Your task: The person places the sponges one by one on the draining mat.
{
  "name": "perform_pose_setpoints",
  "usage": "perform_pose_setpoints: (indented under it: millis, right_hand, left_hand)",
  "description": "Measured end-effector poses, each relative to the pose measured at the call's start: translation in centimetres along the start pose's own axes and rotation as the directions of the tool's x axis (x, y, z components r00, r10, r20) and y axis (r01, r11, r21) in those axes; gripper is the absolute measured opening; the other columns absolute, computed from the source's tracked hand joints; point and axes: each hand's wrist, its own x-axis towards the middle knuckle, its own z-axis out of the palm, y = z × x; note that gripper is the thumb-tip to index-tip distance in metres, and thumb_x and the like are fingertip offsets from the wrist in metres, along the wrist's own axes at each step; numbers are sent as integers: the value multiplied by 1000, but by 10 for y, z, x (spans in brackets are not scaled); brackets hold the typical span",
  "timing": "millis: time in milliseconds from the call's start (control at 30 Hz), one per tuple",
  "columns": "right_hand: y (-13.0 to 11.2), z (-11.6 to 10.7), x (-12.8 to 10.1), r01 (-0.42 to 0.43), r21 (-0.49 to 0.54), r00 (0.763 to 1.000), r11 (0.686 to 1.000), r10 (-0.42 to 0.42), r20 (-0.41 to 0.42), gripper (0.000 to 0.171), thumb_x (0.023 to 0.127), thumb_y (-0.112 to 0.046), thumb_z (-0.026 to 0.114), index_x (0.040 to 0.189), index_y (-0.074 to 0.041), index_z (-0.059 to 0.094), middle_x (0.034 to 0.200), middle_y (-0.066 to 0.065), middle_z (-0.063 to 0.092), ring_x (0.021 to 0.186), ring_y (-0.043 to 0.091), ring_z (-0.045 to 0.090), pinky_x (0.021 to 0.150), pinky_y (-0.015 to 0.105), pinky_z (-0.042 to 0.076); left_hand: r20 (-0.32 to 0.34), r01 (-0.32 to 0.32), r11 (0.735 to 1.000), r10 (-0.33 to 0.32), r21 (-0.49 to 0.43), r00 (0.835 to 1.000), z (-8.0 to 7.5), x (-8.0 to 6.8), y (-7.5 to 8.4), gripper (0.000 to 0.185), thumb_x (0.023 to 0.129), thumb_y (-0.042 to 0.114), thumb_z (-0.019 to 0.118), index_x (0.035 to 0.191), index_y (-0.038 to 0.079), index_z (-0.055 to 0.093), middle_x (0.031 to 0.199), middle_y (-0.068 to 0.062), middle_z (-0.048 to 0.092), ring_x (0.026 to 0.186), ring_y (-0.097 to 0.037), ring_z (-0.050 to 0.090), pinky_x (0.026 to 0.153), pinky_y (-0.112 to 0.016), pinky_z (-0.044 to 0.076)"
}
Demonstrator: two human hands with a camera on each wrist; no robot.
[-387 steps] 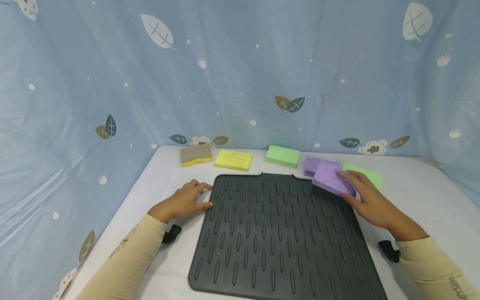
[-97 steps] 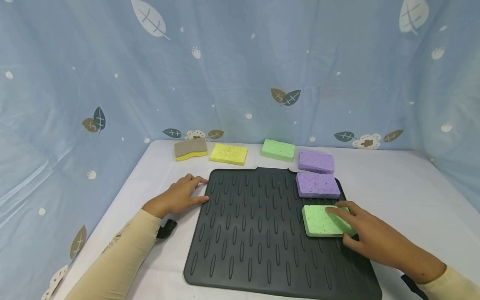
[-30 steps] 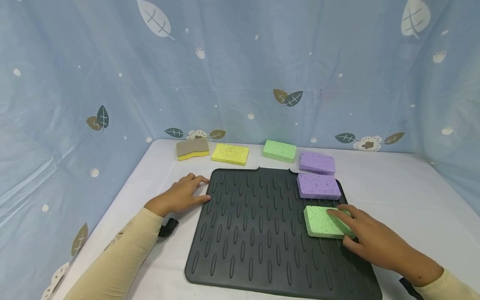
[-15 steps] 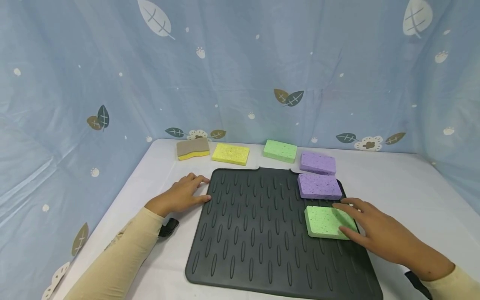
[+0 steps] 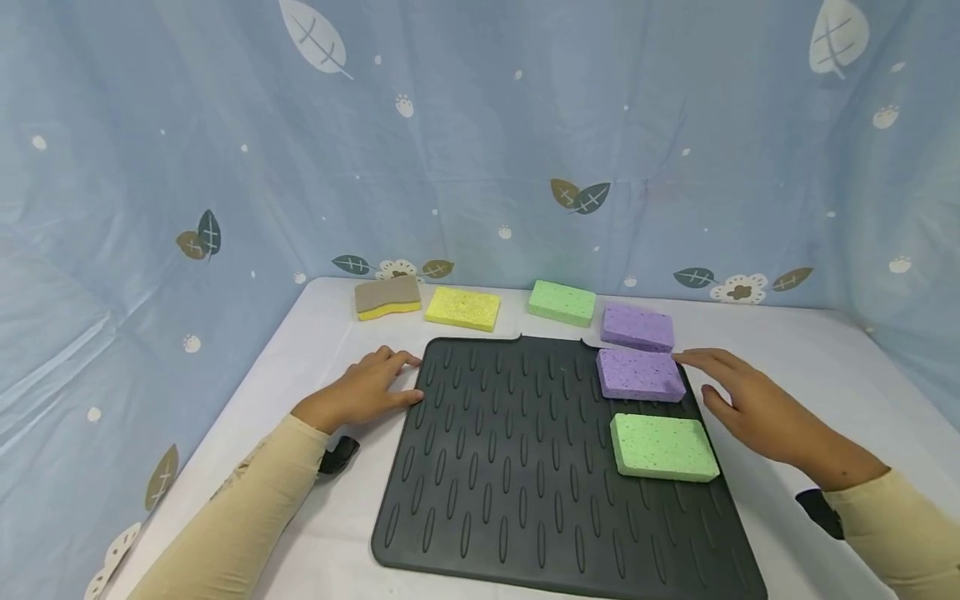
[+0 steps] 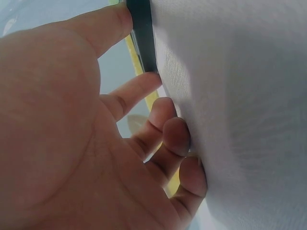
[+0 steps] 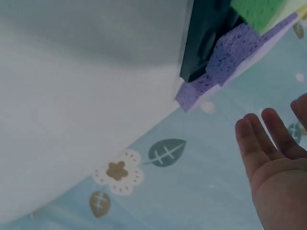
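Observation:
My left hand (image 5: pixel 363 389) rests at the left edge of a dark ribbed mat (image 5: pixel 517 467), thumb and index fingertip against its rim; the left wrist view shows the fingers (image 6: pixel 176 136) loosely bent on the white cloth. Along the mat's right side lie a purple sponge (image 5: pixel 640 375) and, nearer me, a green sponge (image 5: pixel 663 447). Holding nothing, my right hand (image 5: pixel 757 412) hovers with relaxed fingers just right of that purple sponge. In the right wrist view its fingers (image 7: pixel 276 127) are apart from the sponges.
Behind the mat stands a row of sponges: a grey-and-yellow one (image 5: pixel 387 297), a yellow one (image 5: pixel 462 308), a green one (image 5: pixel 562 302) and a purple one (image 5: pixel 637 327). A blue patterned curtain (image 5: pixel 480 150) closes off the back and left of the white table (image 5: pixel 780 342).
Earlier, my right hand held the purple sponge, then the green one, both now on the mat. It has just released the green sponge and moved toward the back. The left hand stays put.

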Motion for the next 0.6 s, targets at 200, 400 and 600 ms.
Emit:
perform_pose_setpoints:
  millis: [200,400,600]
  right_hand:
    - [13,-1,26,-1,72,1000,997,3,-22,54,90,13,55,141,-3,50,136,20,55,117,37,58,85,55,50]
    - [25,1,53,-26,138,1000,990,24,18,51,92,13,50,141,3,49,138,24,52,118,46,56,92,63,48]
    - [33,5,76,-79,174,995,982,68,73,50,92,14,46,140,4,48,137,28,50,119,49,54,94,64,47]
  left_hand:
    - [2,6,1000,-6,-17,1000,1,-1,0,62,95,51,64,145,18,48,125,-13,53,116,-30,52,97,-55,41]
    - [-5,-8,1000,8,-20,1000,2,-2,-1,61,95,51,63,145,18,48,127,-13,53,119,-31,52,99,-56,41]
    - [-6,-5,1000,5,-10,1000,2,-1,-1,60,96,50,63,145,19,48,127,-13,52,119,-31,52,99,-56,41]
